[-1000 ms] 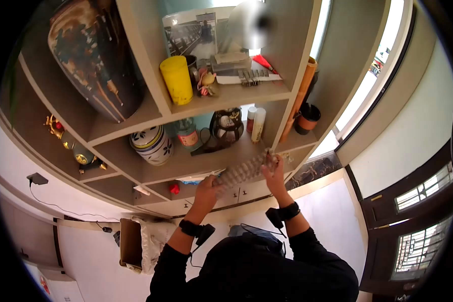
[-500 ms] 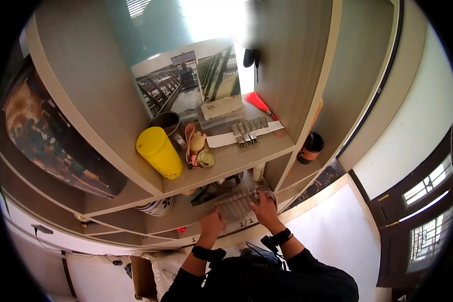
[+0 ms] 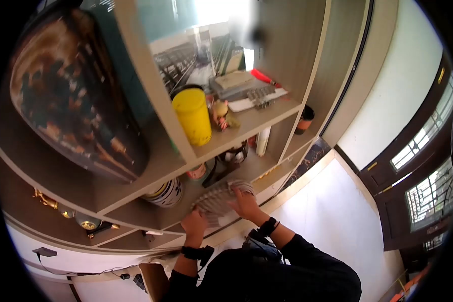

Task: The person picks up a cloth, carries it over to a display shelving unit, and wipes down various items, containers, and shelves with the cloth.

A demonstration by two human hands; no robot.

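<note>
A striped grey-brown cloth (image 3: 215, 199) lies bunched at the front of the lower shelf, in front of a white-and-dark patterned pot (image 3: 167, 194). My left hand (image 3: 193, 224) grips its left end, fingers curled into the fabric. At the right end, my right hand (image 3: 245, 204) holds a bunched fold between thumb and fingers. Behind the cloth are a pinkish round container (image 3: 198, 172) and a white cylinder (image 3: 262, 141) standing upright. Part of each hand's fingertips is hidden in the folds.
On the shelf above stand a yellow canister (image 3: 193, 117), a small figurine (image 3: 220, 111), a plastic box (image 3: 234, 83) and a red-handled brush (image 3: 263, 77). A large dark mottled vase (image 3: 75, 105) fills the left compartment. An open cardboard box (image 3: 153, 282) is on the floor.
My view has turned, so the shelves appear shifted, with more of the vase in sight. Both hands have moved left along the shelf with the cloth, which is now more bunched.
</note>
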